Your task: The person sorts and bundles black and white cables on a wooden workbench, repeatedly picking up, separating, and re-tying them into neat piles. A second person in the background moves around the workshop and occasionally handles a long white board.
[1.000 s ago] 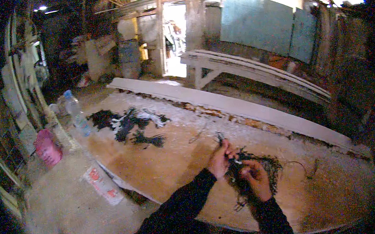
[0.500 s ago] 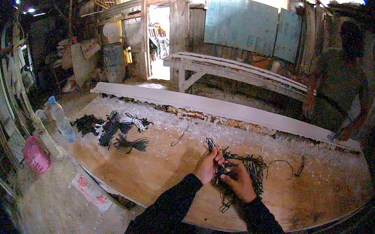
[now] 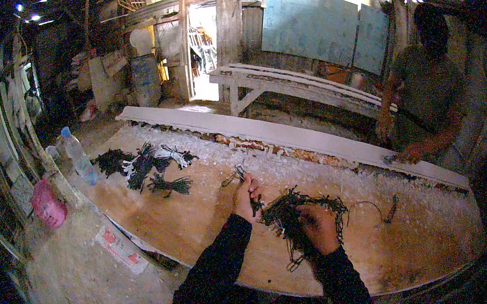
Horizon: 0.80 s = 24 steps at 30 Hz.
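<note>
My left hand [image 3: 244, 199] is closed around a small bunch of thin dark looped cords [image 3: 239, 174], whose ends stick out above and below the fingers. To its right, a tangled heap of dark knotted cords [image 3: 286, 212] lies on the wooden tabletop [image 3: 203, 225]. My right hand [image 3: 319, 226] is down in this heap, with its fingertips blurred and partly hidden among the cords. Farther left on the table are several tied bundles of dark cord [image 3: 140, 167], two of them with white strands. One dark bundle [image 3: 169, 184] lies a little nearer.
A long pale board [image 3: 253, 129] runs along the table's far side, with white flakes beside it. A water bottle [image 3: 78, 155] stands at the left edge, near a pink bag [image 3: 48, 205]. Beyond the board at right, another person [image 3: 429, 89] rests a hand on it. Behind stands a bench [image 3: 307, 85].
My hands have moved apart: the left went left with its bunch of cords, the right down onto the heap. The other person's hand has shifted left along the board.
</note>
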### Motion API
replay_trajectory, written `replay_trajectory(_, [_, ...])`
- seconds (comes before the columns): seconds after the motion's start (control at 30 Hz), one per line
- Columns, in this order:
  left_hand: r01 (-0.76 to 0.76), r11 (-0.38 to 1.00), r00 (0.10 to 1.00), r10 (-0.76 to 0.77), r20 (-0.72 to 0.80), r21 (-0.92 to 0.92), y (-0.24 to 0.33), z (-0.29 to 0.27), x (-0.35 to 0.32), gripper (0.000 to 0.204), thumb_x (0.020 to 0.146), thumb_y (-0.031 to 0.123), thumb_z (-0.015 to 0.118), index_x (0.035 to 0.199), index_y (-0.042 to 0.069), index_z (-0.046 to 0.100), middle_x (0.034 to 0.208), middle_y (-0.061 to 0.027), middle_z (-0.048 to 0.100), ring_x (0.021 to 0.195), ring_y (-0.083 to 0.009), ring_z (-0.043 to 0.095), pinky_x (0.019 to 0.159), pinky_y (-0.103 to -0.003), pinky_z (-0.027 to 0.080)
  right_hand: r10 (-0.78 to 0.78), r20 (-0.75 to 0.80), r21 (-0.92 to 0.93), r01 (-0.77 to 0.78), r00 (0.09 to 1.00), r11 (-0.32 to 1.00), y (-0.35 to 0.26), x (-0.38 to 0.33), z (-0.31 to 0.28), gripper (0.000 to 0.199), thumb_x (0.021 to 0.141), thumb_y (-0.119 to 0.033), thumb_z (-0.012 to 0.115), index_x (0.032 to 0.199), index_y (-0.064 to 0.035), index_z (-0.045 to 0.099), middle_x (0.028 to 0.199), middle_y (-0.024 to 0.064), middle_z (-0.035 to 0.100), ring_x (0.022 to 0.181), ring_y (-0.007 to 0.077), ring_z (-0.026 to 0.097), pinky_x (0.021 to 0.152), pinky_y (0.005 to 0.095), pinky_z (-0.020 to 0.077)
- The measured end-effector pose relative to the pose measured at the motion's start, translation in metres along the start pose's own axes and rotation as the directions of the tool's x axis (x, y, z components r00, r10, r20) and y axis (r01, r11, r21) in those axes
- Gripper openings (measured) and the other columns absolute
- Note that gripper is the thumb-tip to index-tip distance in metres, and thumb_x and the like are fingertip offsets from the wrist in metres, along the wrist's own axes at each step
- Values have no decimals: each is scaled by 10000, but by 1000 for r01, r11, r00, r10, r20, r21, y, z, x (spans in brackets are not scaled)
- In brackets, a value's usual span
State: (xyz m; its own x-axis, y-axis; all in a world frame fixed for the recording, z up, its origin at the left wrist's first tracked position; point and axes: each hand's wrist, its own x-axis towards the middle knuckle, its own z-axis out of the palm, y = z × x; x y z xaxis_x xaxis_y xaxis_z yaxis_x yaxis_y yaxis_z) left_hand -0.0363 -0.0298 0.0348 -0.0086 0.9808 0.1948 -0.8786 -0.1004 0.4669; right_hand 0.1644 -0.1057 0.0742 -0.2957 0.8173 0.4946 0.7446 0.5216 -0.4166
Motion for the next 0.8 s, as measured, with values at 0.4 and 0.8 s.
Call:
replay_trajectory(0.4, [74,996,997,-74,11,50,7,7,-3,215,886,374,474,827,171,432,590,81,317,456,-34,287,409,-186,240,-118,-84,-166,103,989,981,4,-1,-1,272,631,-96,658,883,-197,652,892,58,583,930,263,515,861,453,313])
replay_trajectory(0.8, [409,834,893,-450,28,371,-34,29,-24,250,870,390,507,928,149,478,644,74,378,527,-28,360,467,-182,314,-265,-367,-136,230,892,964,-13,-7,-20,283,615,-67,610,888,-137,625,869,44,616,852,221,556,923,432,279])
